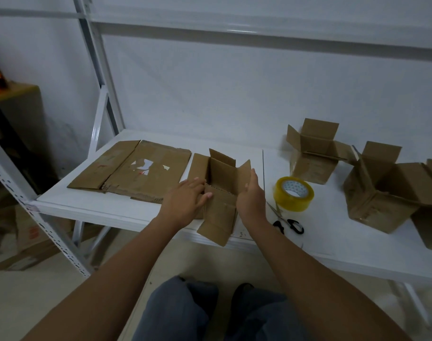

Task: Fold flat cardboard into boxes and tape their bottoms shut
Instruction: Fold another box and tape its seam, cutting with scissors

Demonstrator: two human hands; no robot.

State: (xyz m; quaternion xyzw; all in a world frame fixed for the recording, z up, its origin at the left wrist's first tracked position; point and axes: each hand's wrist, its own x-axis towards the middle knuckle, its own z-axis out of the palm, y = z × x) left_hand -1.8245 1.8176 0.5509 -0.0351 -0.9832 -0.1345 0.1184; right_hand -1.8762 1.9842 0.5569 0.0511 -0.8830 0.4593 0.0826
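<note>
A small brown cardboard box (pixel 222 178) stands half-formed on the white shelf (pixel 111 207), its flaps splayed open and one flap hanging over the front edge. My left hand (pixel 185 200) lies against the box's left side, fingers straight, thumb on the near flap. My right hand (pixel 251 195) presses flat against the box's right flap with straight fingers. A roll of yellowish tape (pixel 293 193) stands just right of my right hand. Black-handled scissors (pixel 287 223) lie in front of the roll.
A large flat cardboard sheet (pixel 136 171) with torn patches lies left of the box. Two formed boxes with open flaps stand at the right, one at the back (pixel 313 153) and one nearer (pixel 382 193). More cardboard lies on the floor at the left (pixel 32 242).
</note>
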